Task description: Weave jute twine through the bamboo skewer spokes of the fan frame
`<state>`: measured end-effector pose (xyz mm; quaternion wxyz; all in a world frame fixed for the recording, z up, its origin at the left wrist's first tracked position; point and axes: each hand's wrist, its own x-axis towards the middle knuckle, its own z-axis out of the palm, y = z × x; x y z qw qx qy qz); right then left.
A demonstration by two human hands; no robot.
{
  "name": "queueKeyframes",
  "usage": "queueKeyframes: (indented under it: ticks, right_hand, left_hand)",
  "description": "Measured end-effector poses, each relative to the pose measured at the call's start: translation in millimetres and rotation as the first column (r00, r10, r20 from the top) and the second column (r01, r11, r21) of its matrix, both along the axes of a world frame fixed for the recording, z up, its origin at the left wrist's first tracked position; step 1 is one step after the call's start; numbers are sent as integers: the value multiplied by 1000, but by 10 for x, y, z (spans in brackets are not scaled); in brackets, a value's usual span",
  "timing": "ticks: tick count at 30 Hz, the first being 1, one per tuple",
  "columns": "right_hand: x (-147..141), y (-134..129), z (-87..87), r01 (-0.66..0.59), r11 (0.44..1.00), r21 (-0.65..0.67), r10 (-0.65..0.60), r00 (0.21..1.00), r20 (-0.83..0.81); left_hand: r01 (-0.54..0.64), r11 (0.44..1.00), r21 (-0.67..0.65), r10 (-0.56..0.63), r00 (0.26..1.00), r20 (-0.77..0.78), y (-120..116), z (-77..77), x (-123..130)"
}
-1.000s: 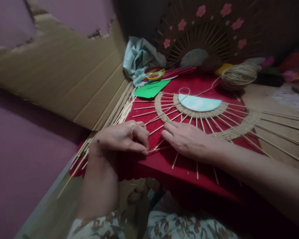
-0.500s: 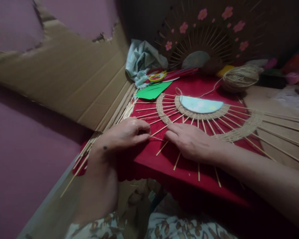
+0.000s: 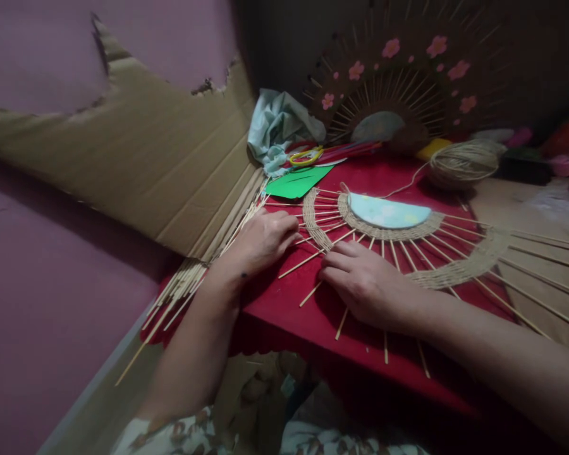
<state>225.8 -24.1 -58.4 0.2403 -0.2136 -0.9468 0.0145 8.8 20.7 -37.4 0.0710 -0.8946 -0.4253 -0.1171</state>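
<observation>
The right hand [image 3: 353, 278], fingers bent, rests on the half-round beige cord-and-stick fan [image 3: 459, 274], on red cloth [image 3: 294, 313]; its grip is hidden. The left hand [image 3: 270, 235] curls beside the left stick ends, its hold unclear. The fan looks light, its thin wooden sticks [image 3: 299, 265] breakable; better to hold the woven band [image 3: 309, 218]. Brown cardboard [image 3: 146, 170] crowds the left side.

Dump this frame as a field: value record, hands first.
left hand: at left-side stick ends; grip hidden
right hand: fingers at outer woven band
piece: sticks radiating around light-blue half-disc
surface: red cloth
behind piece: green sheet, twine ball, flower-decorated fan
</observation>
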Motion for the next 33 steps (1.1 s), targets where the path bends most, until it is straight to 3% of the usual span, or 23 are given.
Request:
queueKeyframes:
  ticks: [6,10,12,17,19,20,24,26,33]
  right_hand:
    - [14,23,-14,-10,998,-69,5,997,-73]
    - [75,48,44,-41,962,-271,-7,985,-174]
    - [100,58,82,-16,900,-436,-101,964,-245]
    - [121,69,111,-10,646,-763,-409,839,-358]
    - [120,74,106,-34,618,-785,-422,828,-369]
    - [116,77,106,-13,642,-766,-411,838,-358]
    - [46,103,133,113,862,-494,-269,928,-258]
    - [-32,121,148,122,922,-368,-202,961,-187]
    - [-369,293,155,240,935,-262,-250,968,-4]
  left_hand:
    - [-63,993,-101,78,985,152,-52,36,-105]
    - [-76,976,-203,129,957,259,-89,72,-138]
    - [-91,967,-240,154,953,260,-96,68,-154]
    - [-122,967,-225,169,964,203,-90,17,-188]
    - [-110,968,-226,160,963,217,-84,-1,-200]
    - [-105,967,-234,160,959,232,-82,-7,-207]
    - [-111,959,-260,192,932,308,-80,-16,-238]
    - [-107,962,-252,191,922,336,-88,-16,-250]
    - [-88,978,-191,158,906,392,-134,-26,-264]
